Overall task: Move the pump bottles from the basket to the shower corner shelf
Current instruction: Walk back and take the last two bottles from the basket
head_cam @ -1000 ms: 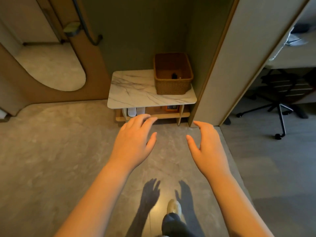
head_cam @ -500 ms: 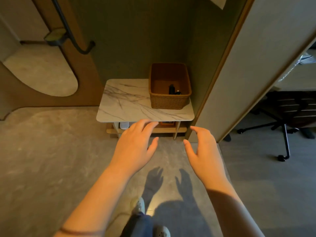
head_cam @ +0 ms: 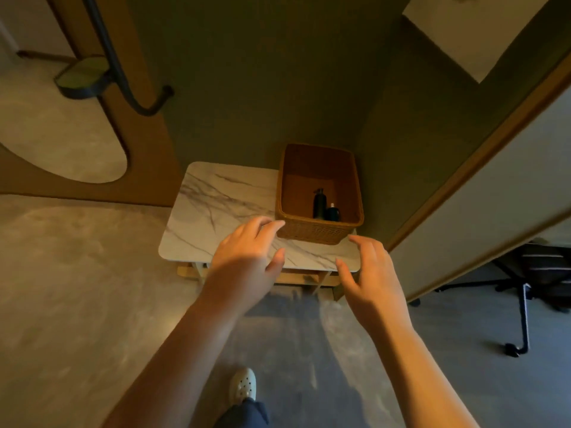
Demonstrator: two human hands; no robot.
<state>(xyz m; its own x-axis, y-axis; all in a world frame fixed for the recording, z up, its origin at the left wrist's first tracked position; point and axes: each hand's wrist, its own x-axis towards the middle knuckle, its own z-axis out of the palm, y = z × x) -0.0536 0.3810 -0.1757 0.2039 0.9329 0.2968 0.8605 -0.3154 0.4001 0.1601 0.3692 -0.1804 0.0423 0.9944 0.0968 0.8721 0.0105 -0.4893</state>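
Against the green wall, a marble-topped surface [head_cam: 216,205] carries the basket [head_cam: 318,233], with both bottles inside.
On the surface's right side stands the wicker basket, close to the wall corner. Two dark pump bottles stand upright by its near wall, the tall bottle [head_cam: 319,205] just left of the short bottle [head_cam: 333,213]. The left hand [head_cam: 247,254] hovers over the surface's front edge, beside the basket's near left corner, while the right hand [head_cam: 370,273] hangs at the front right corner; both are empty, with fingers loosely spread. A wooden shelf [head_cam: 296,278] sits under the surface. Grey floor [head_cam: 77,288] spreads around, with a pale shoe [head_cam: 244,384] below. At right, beyond a pale wood-edged panel [head_cam: 479,196], stands an office chair [head_cam: 525,304].
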